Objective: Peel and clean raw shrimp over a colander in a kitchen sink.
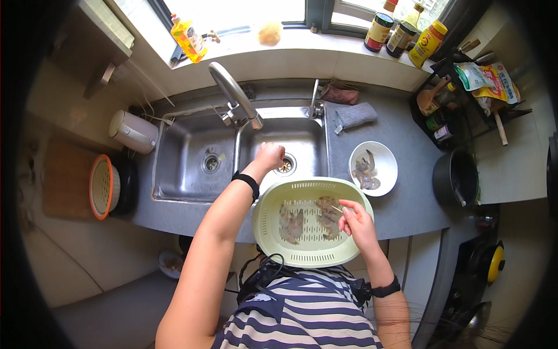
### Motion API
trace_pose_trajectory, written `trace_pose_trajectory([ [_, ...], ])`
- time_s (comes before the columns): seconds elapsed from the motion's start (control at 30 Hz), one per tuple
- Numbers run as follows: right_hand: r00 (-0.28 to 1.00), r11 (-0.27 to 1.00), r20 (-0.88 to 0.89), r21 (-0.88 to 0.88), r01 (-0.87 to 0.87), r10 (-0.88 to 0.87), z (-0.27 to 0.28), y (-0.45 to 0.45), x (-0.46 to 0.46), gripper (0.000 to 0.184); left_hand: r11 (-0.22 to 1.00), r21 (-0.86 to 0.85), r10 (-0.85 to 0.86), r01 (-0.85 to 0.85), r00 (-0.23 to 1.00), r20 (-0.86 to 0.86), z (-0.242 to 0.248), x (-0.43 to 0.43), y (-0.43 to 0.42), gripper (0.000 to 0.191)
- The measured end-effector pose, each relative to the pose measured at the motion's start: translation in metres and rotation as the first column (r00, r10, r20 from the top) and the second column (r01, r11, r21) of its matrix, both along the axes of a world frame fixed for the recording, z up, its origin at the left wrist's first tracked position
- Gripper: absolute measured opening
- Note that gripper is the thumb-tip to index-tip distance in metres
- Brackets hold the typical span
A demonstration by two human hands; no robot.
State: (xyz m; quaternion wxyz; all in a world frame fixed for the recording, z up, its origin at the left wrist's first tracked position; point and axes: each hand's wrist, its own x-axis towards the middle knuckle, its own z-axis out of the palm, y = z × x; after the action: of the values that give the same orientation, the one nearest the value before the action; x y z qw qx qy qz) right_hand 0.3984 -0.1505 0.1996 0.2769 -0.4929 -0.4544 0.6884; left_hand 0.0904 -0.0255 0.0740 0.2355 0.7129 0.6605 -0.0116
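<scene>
My right hand (358, 224) holds a thin wooden toothpick (336, 210) between thumb and fingers, over the right side of a pale green plastic colander (272, 240). Inside the slotted colander lie two groups of raw shrimp, one at left (291, 224) and one at right (328, 220), below the toothpick. My left hand (270, 155) is curled above the right basin (301, 135) of a steel double sink, near its drain (285, 165). Whether anything is inside its fingers is hidden. Beyond the colander's right rim, a white bowl (389, 170) contains several shrimp (366, 172).
A tall faucet (233, 89) arches over the sink. A grey cloth (357, 117) lies right of it, with a dark pot (455, 174) farther right. An electric kettle (135, 131) and orange-rimmed basket (102, 187) stand left. Bottles (378, 32) line the windowsill.
</scene>
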Motion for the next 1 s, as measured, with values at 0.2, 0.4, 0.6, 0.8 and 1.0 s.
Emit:
trace_pose_trajectory([
  [0.2,0.996,0.996,0.003,0.017,0.086,-0.086,-0.004,-0.016,0.023,0.028,0.997,-0.036,-0.072,0.069,0.993,-0.089,-0.018,-0.001,-0.005,0.024],
  [0.4,0.988,0.988,-0.013,0.017,0.155,-0.155,-0.012,-0.023,0.028,0.025,0.998,-0.042,0.058,-0.056,0.998,0.033,-0.015,-0.007,-0.010,0.025],
  [0.6,0.984,0.986,-0.062,0.006,0.167,-0.166,-0.029,-0.024,0.020,0.017,0.986,0.151,0.071,-0.077,0.996,0.047,0.004,-0.005,-0.021,0.030],
  [0.8,0.964,0.973,-0.186,-0.168,0.161,-0.192,-0.043,-0.027,0.014,0.013,0.926,0.364,-0.013,-0.102,0.954,0.300,0.077,0.016,-0.052,0.026],
  [1.0,0.993,0.979,-0.087,-0.193,0.067,-0.085,-0.055,-0.025,0.005,0.006,0.855,-0.066,-0.512,0.514,0.858,0.045,0.077,0.080,-0.121,0.023],
])
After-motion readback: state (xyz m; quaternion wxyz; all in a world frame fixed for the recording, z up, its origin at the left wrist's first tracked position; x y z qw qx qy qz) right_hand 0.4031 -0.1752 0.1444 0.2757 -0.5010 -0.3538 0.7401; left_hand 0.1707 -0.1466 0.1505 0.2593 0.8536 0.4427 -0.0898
